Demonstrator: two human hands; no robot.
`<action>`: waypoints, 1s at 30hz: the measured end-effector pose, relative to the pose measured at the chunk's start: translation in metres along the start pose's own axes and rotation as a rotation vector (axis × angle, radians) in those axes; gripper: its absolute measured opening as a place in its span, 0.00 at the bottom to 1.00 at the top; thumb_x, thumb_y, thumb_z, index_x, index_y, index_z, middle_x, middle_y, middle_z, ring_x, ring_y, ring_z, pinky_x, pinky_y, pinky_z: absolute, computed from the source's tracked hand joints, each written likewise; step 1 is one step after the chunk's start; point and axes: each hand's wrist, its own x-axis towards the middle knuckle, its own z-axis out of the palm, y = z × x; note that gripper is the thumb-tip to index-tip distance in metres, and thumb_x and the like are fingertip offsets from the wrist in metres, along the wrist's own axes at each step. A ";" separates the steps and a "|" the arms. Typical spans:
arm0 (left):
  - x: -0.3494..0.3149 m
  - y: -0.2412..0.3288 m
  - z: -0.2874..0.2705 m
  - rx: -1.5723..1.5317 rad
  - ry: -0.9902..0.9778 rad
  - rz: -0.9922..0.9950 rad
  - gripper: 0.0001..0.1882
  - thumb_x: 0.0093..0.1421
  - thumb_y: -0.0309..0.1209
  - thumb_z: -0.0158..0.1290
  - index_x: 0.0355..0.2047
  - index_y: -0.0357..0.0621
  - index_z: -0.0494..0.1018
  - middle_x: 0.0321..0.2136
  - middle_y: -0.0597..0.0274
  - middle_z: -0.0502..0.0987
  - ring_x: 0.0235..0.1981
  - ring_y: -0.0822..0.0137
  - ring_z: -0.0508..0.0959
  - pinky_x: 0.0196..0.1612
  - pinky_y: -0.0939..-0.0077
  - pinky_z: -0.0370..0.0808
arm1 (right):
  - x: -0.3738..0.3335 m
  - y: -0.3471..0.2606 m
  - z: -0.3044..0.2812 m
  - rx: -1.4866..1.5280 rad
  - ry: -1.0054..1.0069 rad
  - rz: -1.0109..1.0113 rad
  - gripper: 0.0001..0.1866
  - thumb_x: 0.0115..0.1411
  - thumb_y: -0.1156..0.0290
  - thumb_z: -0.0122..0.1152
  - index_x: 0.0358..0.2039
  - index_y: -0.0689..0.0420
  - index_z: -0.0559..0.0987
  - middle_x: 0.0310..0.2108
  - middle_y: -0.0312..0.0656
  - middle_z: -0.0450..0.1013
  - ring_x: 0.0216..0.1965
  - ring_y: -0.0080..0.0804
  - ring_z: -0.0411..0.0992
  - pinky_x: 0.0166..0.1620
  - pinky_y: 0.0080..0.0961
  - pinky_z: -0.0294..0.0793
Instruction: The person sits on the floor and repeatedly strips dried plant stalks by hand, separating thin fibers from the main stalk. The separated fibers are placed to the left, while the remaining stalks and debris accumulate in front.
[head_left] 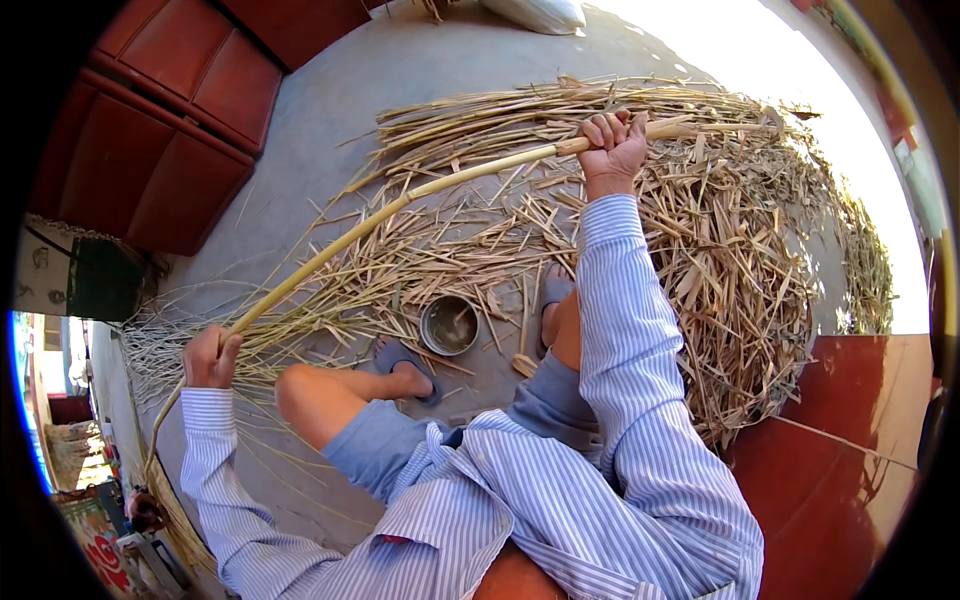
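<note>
One long pale cane stalk (400,200) spans across lap, bowed. Right hand (612,145) clenched around thick end, left hand (210,357) clenched around thin end. Beneath: heap of dry strips (730,270) on concrete floor (330,110). Metal bowl (449,325) sits between sandalled feet.

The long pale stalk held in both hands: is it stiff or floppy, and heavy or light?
The long stalk arcs between the left hand and the right hand, so it probably flexes rather than snaps. It looks dry like the straw pile, so likely light. Its smooth surface may slip.
</note>
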 end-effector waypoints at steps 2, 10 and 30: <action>0.047 0.076 0.019 -0.022 0.069 0.117 0.21 0.60 0.46 0.55 0.23 0.40 0.70 0.18 0.51 0.71 0.20 0.48 0.73 0.25 0.57 0.67 | -0.010 0.033 0.008 0.018 0.007 0.045 0.27 0.69 0.43 0.39 0.26 0.53 0.71 0.10 0.27 0.50 0.12 0.20 0.47 0.17 0.20 0.50; 0.082 0.096 0.080 0.084 0.079 0.222 0.27 0.65 0.51 0.48 0.17 0.43 0.66 0.12 0.50 0.68 0.14 0.48 0.71 0.20 0.55 0.67 | -0.012 0.067 0.006 -0.114 0.103 0.097 0.25 0.67 0.42 0.43 0.26 0.50 0.70 0.11 0.26 0.50 0.12 0.19 0.46 0.19 0.20 0.52; 0.057 0.045 0.141 0.144 0.141 0.190 0.26 0.65 0.51 0.47 0.19 0.44 0.67 0.16 0.49 0.70 0.18 0.46 0.72 0.23 0.54 0.66 | -0.028 0.097 0.005 -0.436 0.422 0.231 0.18 0.72 0.54 0.39 0.33 0.55 0.67 0.20 0.31 0.58 0.20 0.23 0.56 0.30 0.28 0.64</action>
